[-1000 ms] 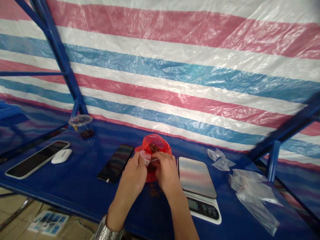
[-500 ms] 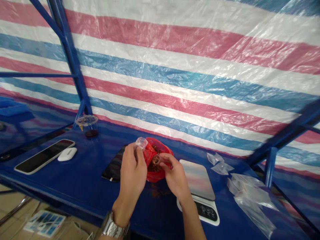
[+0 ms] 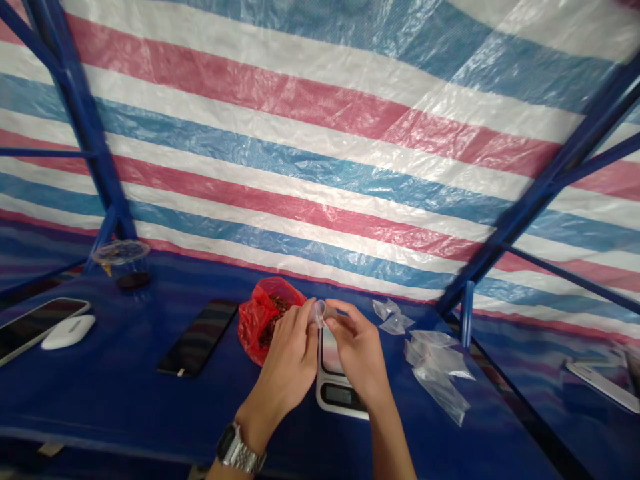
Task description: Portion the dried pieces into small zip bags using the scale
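Head view: the left hand (image 3: 294,353) and right hand (image 3: 361,350) have fingers pinching clear plastic (image 3: 319,313), so keep its round mouth up.

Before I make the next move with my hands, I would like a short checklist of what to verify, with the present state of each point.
1. Clear plastic piece held: ok; left hand and right hand both have fingers on it.
2. Red bag open: ok; brown contents show in its mouth.
3. Weighing plate fully in view: not ok; the hands hide part of it.
4. Scale display readable: cannot tell a figure; too small and dim.
5. Clear bags apart from the hands: ok; they lie to the right.
6. Plastic cup out of the way: ok; far left.
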Available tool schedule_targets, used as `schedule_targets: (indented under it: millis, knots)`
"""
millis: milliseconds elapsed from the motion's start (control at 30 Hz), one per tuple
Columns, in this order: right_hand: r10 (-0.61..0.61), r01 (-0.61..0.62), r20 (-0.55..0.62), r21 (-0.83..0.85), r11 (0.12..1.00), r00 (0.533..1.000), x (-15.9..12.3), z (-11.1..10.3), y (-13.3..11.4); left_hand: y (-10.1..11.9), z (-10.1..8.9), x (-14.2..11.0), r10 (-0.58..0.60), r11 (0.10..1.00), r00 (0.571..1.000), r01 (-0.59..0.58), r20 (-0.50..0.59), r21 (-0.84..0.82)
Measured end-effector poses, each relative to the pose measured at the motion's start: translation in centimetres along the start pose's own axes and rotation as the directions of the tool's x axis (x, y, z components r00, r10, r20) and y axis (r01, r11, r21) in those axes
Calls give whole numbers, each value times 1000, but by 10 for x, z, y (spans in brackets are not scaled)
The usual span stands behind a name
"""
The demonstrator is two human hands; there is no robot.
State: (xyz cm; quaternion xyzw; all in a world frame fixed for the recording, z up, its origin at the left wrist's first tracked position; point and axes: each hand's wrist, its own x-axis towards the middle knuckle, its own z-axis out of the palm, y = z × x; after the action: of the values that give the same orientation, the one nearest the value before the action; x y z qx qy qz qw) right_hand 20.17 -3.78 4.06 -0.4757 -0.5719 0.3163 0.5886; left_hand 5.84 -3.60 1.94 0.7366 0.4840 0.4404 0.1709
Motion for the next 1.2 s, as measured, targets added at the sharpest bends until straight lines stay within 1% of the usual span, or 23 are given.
schedule_targets:
  millis: [67,133,200,267,367,467,533,600,667,733,800,867,933,1000,1033,1100,1200]
  knots:
    - [-70,71,21,-55,996,997,-2,-4,-3,2,5,0,39,999,999,-39,22,-9]
    - [-146,151,42,-155,976,988,-5,-9,-8,2,10,2,66,997,997,-65,34,-35]
    - [-196,207,65,-268,941,978,-8,-14,-16,1,14,4,72,995,997,-68,40,-73]
    - [-228,248,98,-338,908,969,-10,-18,-23,2,17,5,68,990,996,-61,53,-125]
    - [-251,292,156,-364,884,955,-14,-22,-30,8,18,7,60,969,994,-36,92,-244]
    - [-258,315,199,-363,877,946,-15,-23,-31,11,14,6,58,930,988,0,145,-368]
    - [-267,331,217,-350,877,939,-15,-20,-30,8,10,4,51,908,985,24,165,-419]
    - [-284,341,218,-298,892,934,-14,-14,-29,3,4,3,27,893,986,51,166,-448]
    - [-298,332,184,-196,923,937,-12,-7,-26,-5,-5,1,0,882,987,76,162,-465]
    - [-279,289,121,-79,954,953,-9,0,-22,-13,-17,0,-32,877,988,100,151,-470]
    - [-202,201,57,15,979,978,-3,2,-16,-21,-31,0,-73,872,988,130,137,-473]
    - [-109,110,-7,61,992,994,3,-3,-10,-27,-44,-1,-108,869,989,143,100,-474]
    - [-72,75,-101,33,997,992,11,-16,-4,-34,-55,-2,-102,891,994,108,38,-441]
    - [-124,112,-199,-70,991,972,18,-34,2,-39,-61,-6,-37,939,999,26,-25,-342]
    - [-126,108,-230,-91,990,965,20,-46,6,-41,-62,-8,9,960,999,-19,-40,-278]
    - [-116,88,-281,-109,990,953,24,-70,13,-44,-61,-15,78,979,997,-81,-27,-187]
    - [-108,61,-361,-141,988,926,26,-104,25,-42,-53,-23,121,986,993,-120,1,-117]
